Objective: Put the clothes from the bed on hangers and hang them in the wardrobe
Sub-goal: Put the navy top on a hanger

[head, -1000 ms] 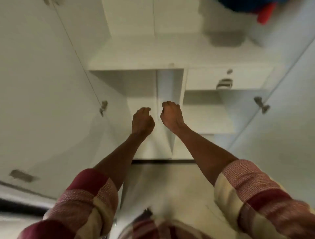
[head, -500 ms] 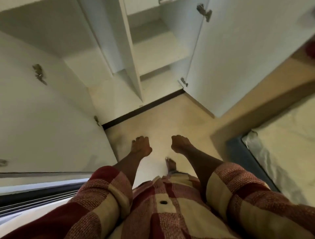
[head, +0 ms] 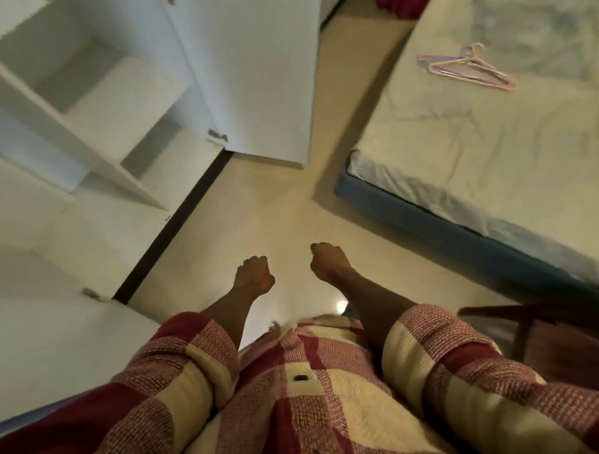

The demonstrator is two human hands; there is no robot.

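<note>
Hangers [head: 466, 66] lie on the bed [head: 453, 145], right of the wardrobe [head: 97, 113].

My fingers [head: 256, 259] are curling under both fists, hiding my palms. The hangers [head: 466, 66] are blurring together, their count unclear. The top edge is cutting off a red cloth [head: 400, 4] and the wardrobe [head: 97, 107].

Single head view, steep downward: wardrobe [head: 97, 107] left, bed [head: 486, 129] right, hands near
</note>
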